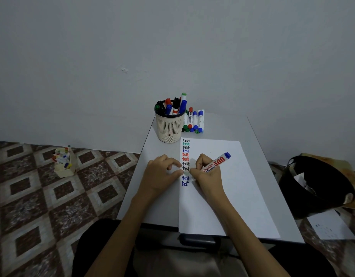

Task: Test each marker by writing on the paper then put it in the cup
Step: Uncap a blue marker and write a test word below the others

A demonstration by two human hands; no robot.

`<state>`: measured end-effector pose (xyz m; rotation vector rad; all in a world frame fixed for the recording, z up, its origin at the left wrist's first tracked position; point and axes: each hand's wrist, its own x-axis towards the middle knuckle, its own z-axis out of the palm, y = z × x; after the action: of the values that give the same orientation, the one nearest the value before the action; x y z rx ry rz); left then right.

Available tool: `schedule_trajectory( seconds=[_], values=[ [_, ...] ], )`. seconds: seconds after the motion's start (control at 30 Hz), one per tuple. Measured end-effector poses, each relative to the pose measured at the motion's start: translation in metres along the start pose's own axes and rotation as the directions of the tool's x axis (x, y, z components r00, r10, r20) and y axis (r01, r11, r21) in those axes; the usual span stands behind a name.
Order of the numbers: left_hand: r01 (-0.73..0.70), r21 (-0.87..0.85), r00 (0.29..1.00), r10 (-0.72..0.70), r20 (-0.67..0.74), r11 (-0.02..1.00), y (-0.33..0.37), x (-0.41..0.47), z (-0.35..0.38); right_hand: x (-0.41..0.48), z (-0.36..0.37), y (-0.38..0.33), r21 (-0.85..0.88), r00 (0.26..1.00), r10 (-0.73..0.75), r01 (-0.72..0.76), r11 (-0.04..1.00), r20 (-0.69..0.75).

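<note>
My right hand (205, 172) grips a white whiteboard marker (217, 161) with a blue end, its tip down on the white paper (222, 196) at the foot of a column of coloured "test" words (185, 156). The lowest blue word reads "tes". My left hand (162, 172) rests on the paper's left edge, thumb and forefinger close together; whether they pinch a cap I cannot tell. A beige mesh cup (169, 126) stands beyond the paper with several markers in it. More markers (193, 120) lie in a row to the cup's right.
The small grey table (158, 196) stands against a plain wall. On the patterned floor at left sits a cream box of markers (64, 160). A black bin (314, 186) and a loose sheet (330, 226) lie at right.
</note>
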<state>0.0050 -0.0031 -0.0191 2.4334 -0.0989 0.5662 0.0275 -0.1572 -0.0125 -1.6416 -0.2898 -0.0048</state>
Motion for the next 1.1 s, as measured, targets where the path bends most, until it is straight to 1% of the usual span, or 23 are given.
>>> schedule_trajectory(
  seconds=[0.1,0.23,0.4,0.53,0.6,0.63,0.7,0.77,0.83,0.93,1.0,1.1],
  values=[
    [0.003,-0.006,1.000,-0.003,-0.004,1.000,-0.001,0.000,0.001,-0.002,0.004,-0.001,-0.014,1.000,-0.007,0.007,1.000,0.008],
    [0.009,-0.003,1.000,-0.009,0.010,1.000,-0.001,0.000,0.001,-0.001,0.002,-0.003,0.026,1.000,-0.022,0.022,0.999,-0.007],
    [-0.007,-0.012,1.000,0.007,-0.003,1.000,-0.002,0.001,0.002,-0.002,0.003,-0.001,-0.012,1.000,0.001,-0.001,1.000,0.021],
    [-0.015,-0.001,1.000,0.015,-0.001,1.000,-0.004,0.000,0.003,-0.002,0.000,-0.005,0.009,0.997,0.030,-0.031,0.999,0.075],
    [-0.021,-0.003,1.000,0.021,-0.001,1.000,-0.006,0.000,0.004,-0.002,-0.002,-0.007,0.079,0.999,0.021,-0.024,0.997,0.036],
    [-0.019,-0.025,1.000,0.019,-0.004,1.000,-0.005,0.000,0.004,-0.002,-0.003,-0.008,0.155,1.000,0.026,-0.024,0.988,-0.010],
    [-0.011,-0.120,1.000,0.008,-0.021,0.993,-0.003,0.000,0.003,-0.003,-0.007,-0.013,0.337,0.996,0.047,-0.017,0.941,-0.082],
    [0.016,-0.223,1.000,-0.021,-0.023,0.975,-0.001,0.000,0.002,-0.002,-0.011,-0.015,0.428,0.992,0.067,-0.016,0.904,-0.105],
    [0.042,-0.300,0.999,-0.051,-0.020,0.953,-0.001,0.000,0.000,-0.001,-0.013,-0.016,0.471,0.991,0.095,-0.040,0.881,-0.093],
    [0.082,-0.428,0.993,-0.111,-0.042,0.900,-0.002,0.000,-0.004,0.000,-0.014,-0.014,0.616,0.986,0.157,-0.095,0.782,-0.048],
    [0.122,-0.495,0.985,-0.166,-0.046,0.860,-0.004,-0.001,-0.006,0.001,-0.014,-0.016,0.671,0.985,0.169,-0.111,0.733,-0.022],
    [0.149,-0.503,0.981,-0.189,-0.030,0.851,-0.006,-0.001,-0.007,0.000,-0.016,-0.021,0.671,0.984,0.181,-0.135,0.729,0.001]
  ],
)
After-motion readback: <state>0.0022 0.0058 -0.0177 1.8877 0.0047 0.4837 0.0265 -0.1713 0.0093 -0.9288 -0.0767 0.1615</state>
